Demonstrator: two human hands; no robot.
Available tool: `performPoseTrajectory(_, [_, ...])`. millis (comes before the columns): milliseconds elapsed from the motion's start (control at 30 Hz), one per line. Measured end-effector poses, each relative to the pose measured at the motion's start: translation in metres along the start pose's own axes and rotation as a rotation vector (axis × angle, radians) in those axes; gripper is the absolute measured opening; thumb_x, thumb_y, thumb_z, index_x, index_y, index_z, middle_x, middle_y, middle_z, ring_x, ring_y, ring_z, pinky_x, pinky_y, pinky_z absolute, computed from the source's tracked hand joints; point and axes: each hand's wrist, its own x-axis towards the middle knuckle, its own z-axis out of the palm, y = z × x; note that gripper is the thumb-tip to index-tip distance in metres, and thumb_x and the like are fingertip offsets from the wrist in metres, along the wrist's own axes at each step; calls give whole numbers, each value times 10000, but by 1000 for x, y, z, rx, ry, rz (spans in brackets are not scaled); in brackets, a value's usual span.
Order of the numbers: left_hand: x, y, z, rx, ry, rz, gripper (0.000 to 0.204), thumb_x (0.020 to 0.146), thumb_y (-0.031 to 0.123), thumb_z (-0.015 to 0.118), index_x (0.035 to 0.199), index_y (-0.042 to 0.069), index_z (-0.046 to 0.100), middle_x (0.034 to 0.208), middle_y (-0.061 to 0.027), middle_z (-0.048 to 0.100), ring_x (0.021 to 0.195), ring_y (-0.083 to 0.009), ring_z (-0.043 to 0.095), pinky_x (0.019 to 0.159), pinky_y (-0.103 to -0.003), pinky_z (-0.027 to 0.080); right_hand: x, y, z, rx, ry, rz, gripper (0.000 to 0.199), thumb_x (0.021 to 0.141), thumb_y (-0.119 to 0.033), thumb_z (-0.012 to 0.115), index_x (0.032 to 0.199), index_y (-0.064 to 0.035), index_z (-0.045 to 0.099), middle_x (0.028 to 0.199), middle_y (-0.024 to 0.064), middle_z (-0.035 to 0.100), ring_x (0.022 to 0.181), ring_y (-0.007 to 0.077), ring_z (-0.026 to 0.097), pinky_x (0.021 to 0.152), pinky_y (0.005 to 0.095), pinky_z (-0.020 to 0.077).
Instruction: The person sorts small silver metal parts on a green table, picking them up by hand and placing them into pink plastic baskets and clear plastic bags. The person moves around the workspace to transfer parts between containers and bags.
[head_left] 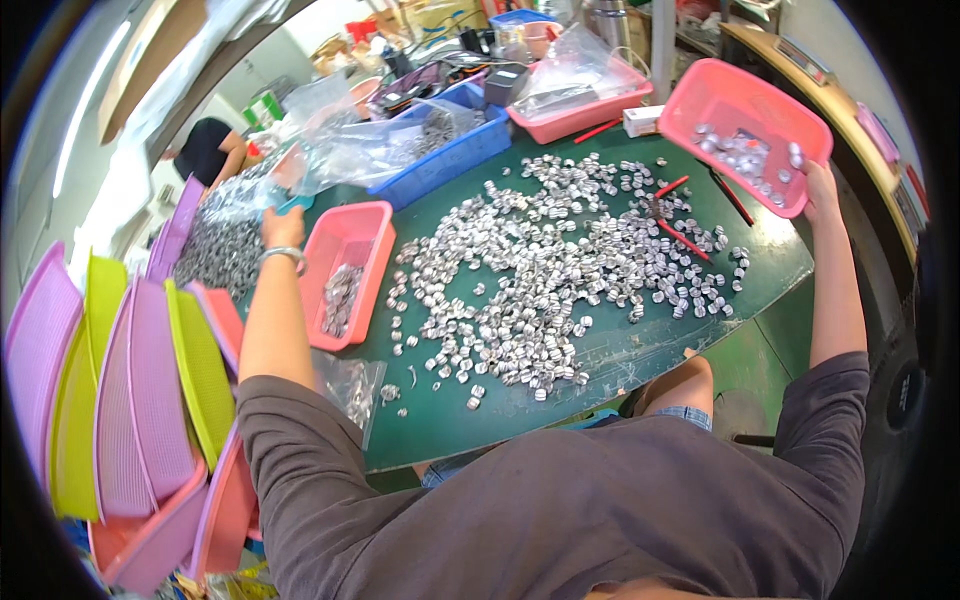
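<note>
Above the table's right end, right hand point(822, 190) grips pink basket point(745, 130)

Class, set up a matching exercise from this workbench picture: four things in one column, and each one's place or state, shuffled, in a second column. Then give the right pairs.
Things:
1. Tilted pink tray
2. Flat pink tray
3. Blue bin
4. Red sticks

Places or states:
A. Lying among the loose silver caps on the green table
B. Held up by the right hand
C. Holding clear plastic bags
D. Beside the left hand, a few caps inside

Pairs: 1-B, 2-D, 3-C, 4-A
</note>
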Motion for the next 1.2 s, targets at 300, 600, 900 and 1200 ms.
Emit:
performPoseTrajectory(300, [17, 50, 30, -344, -351, -169, 476, 716, 213, 610, 1127, 22, 464, 837, -97, 568, 586, -170, 527, 448, -246, 430, 6, 21, -24, -11, 39, 23, 353, 751, 0, 396, 1102, 5, 429, 1015, 154, 523, 892, 256, 542, 797, 370, 444])
performPoseTrajectory(600, [54, 103, 40, -512, -117, 238, 152, 748, 137, 556, 786, -7, 584, 645, -41, 541, 587, -118, 494, 545, -238, 372, 12, 70, -54, 27, 7, 251, 273, 832, -93, 437, 1070, 38, 448, 1010, 155, 554, 874, 250, 572, 773, 349, 476])
performPoseTrajectory(900, [36, 176, 37, -427, -66, 425, 198, 743, 155, 586, 858, -1, 629, 758, -81, 627, 692, -145, 560, 659, -257, 428, -8, 85, -66, -214, 74, 257, 291, 841, -129, 463, 1112, -30, 424, 969, 104, 561, 798, 193, 589, 626, 324, 512])
performPoseTrajectory(1200, [35, 169, 41, -597, -149, 418, 153, 763, 84, 579, 873, -14, 621, 758, -37, 603, 665, -94, 503, 618, -212, 398, -23, 73, -61, -382, 72, 299, 370, 833, -314, 503, 1135, -117, 417, 914, 23, 578, 665, 132, 565, 537, 288, 452])
